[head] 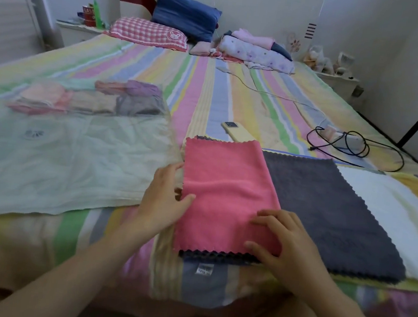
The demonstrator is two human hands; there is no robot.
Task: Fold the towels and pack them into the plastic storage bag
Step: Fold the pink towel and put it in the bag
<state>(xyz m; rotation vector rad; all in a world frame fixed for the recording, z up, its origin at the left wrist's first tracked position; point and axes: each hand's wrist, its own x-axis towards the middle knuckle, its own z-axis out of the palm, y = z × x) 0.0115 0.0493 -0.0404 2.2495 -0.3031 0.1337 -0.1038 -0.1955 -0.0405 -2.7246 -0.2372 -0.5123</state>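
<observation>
A striped bed point(218, 93) carries everything, and the pink towel point(227, 194) near its front edge is the landmark. Left of the pink towel lies the plastic storage bag point(53, 155) with folded towels point(91, 99) at its far end; under it and to its right spreads a dark grey towel point(328, 210), a phone point(235, 131) just behind. Both hands lie open: the left hand point(163, 200) on the pink towel's left edge, the right hand point(287, 244) flat on its near right corner.

Pink towel point(227, 194) folded atop grey towel point(332, 213), beside translucent storage bag point(52, 162) holding folded towels point(91, 96).
</observation>
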